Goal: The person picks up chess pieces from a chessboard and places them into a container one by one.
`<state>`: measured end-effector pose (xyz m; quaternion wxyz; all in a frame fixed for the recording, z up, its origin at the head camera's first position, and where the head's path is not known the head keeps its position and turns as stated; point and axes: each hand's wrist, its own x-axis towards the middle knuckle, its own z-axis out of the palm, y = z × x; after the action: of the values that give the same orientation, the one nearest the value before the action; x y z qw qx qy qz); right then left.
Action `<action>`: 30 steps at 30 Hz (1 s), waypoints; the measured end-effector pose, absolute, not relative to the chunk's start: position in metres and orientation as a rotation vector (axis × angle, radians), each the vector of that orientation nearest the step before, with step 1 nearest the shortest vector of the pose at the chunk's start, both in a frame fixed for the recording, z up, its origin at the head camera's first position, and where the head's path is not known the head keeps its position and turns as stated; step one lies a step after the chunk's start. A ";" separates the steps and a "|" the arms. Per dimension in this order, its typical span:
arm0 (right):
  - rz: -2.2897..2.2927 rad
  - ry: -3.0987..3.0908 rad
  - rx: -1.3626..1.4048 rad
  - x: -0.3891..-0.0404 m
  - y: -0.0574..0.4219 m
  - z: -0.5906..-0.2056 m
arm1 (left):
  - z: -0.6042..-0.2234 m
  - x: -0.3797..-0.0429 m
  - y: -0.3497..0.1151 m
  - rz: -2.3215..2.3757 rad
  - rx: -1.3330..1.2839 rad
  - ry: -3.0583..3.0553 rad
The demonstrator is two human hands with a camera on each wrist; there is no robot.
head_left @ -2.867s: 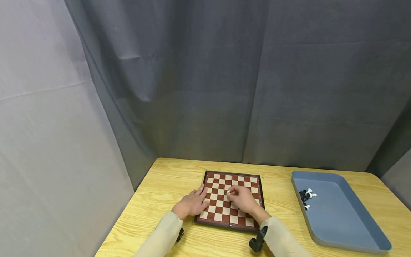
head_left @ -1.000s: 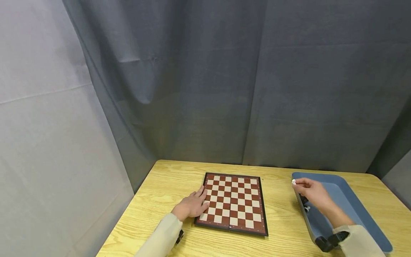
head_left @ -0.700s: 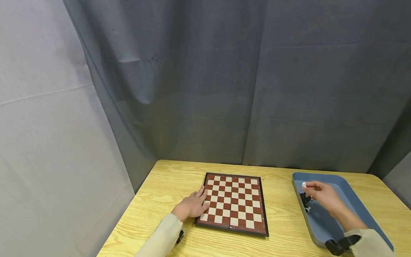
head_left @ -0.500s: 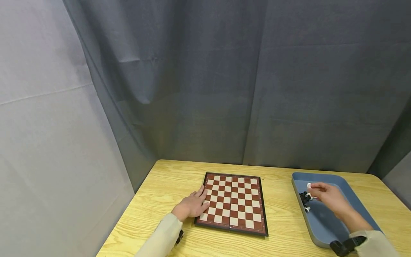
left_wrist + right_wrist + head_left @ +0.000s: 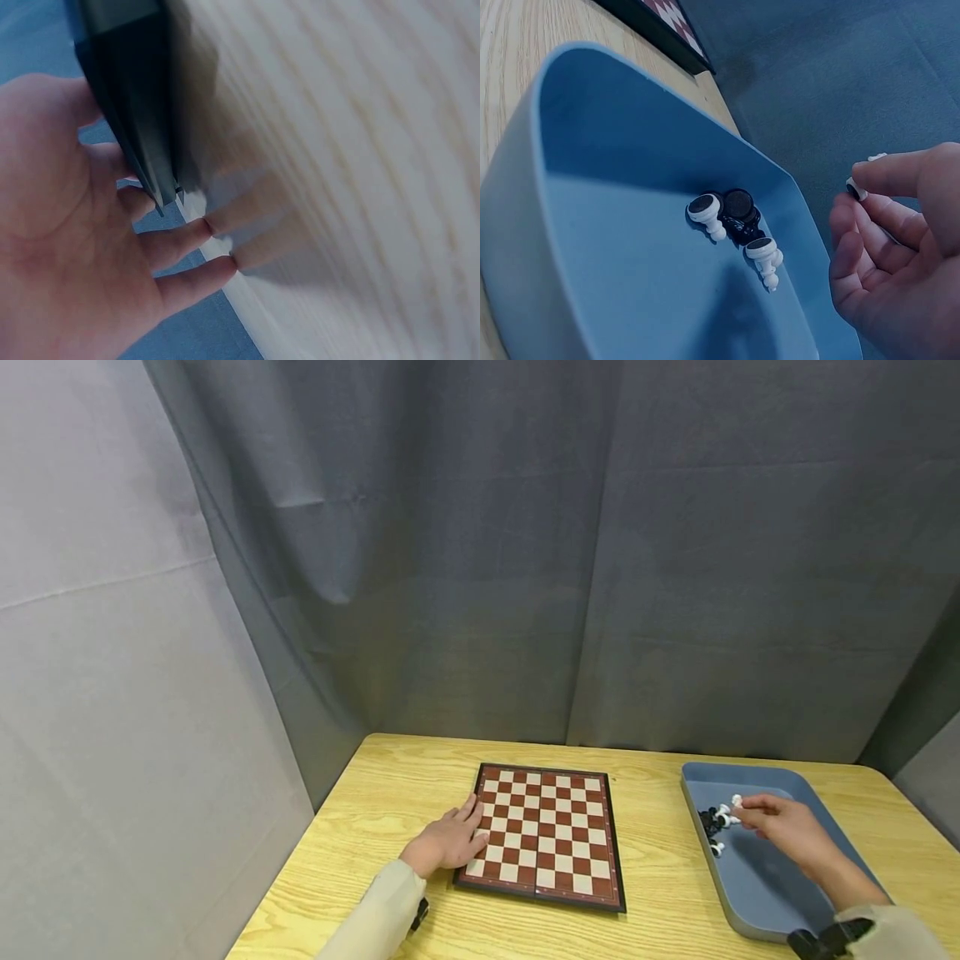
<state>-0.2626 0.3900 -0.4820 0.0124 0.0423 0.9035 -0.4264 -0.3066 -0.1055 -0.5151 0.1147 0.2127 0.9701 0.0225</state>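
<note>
My left hand [image 5: 448, 837] lies with straight fingers at the left edge of the red-and-white chessboard [image 5: 547, 838]. In the left wrist view its palm faces the board's dark edge [image 5: 131, 90], and two fingertips touch the wooden tabletop. Over the blue tray [image 5: 776, 860], my right hand [image 5: 786, 827] pinches a white chess piece [image 5: 857, 190] between thumb and fingers; the dark underside of its base shows in the right wrist view. Below and to the left, black chess pieces [image 5: 740, 214] and white chess pieces [image 5: 765, 259] lie toppled together in the tray.
The tray's raised wall [image 5: 536, 150] runs all round it on the right of the wooden table [image 5: 660, 877]. A grey curtain [image 5: 480, 568] hangs behind the table, and a pale curtain [image 5: 135, 710] stands at the left.
My right hand has moved from the chessboard over to the tray, pinching a white chess piece, and then further right above the tray. My left hand has stayed at the board's edge.
</note>
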 end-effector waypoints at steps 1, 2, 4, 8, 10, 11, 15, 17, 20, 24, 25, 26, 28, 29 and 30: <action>-1.327 2.814 0.132 -0.263 0.391 -0.482 | -0.515 -0.307 -0.105 0.068 0.624 2.843; -1.322 2.815 0.135 -0.263 0.391 -0.483 | -0.515 -0.307 -0.105 0.068 0.625 2.842; -1.321 2.812 0.135 -0.262 0.392 -0.484 | -0.516 -0.307 -0.106 0.070 0.627 2.841; -1.335 2.797 0.115 -0.260 0.395 -0.486 | -0.515 -0.308 -0.107 0.067 0.624 2.842; -1.340 2.795 0.106 -0.257 0.396 -0.486 | -0.515 -0.308 -0.107 0.071 0.624 2.843; -1.339 2.794 0.104 -0.256 0.396 -0.485 | -0.515 -0.307 -0.107 0.069 0.624 2.843; -1.314 2.806 0.115 -0.251 0.394 -0.484 | -0.516 -0.307 -0.108 0.077 0.629 2.835; -1.301 2.818 0.111 -0.248 0.391 -0.483 | -0.516 -0.306 -0.108 0.086 0.636 2.837; -1.266 2.855 0.089 -0.243 0.383 -0.480 | -0.513 -0.305 -0.107 0.105 0.643 2.843; -1.152 2.963 0.035 -0.240 0.370 -0.477 | -0.510 -0.304 -0.107 0.104 0.635 2.846; -1.127 2.993 0.018 -0.239 0.367 -0.476 | -0.509 -0.304 -0.107 0.095 0.633 2.847; -1.098 3.021 -0.004 -0.238 0.363 -0.476 | -0.509 -0.304 -0.107 0.088 0.631 2.845; -1.052 3.067 -0.053 -0.237 0.357 -0.474 | -0.507 -0.304 -0.106 0.085 0.625 2.844; -1.033 3.078 -0.075 -0.236 0.354 -0.472 | -0.506 -0.304 -0.105 0.086 0.626 2.846; -1.013 3.089 -0.097 -0.236 0.351 -0.471 | -0.505 -0.304 -0.105 0.091 0.628 2.850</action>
<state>-0.2357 0.3509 -0.4706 -0.0551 -0.0297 0.9484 -0.3110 -0.3041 -0.1046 -0.5046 0.1108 0.2136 0.9701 0.0308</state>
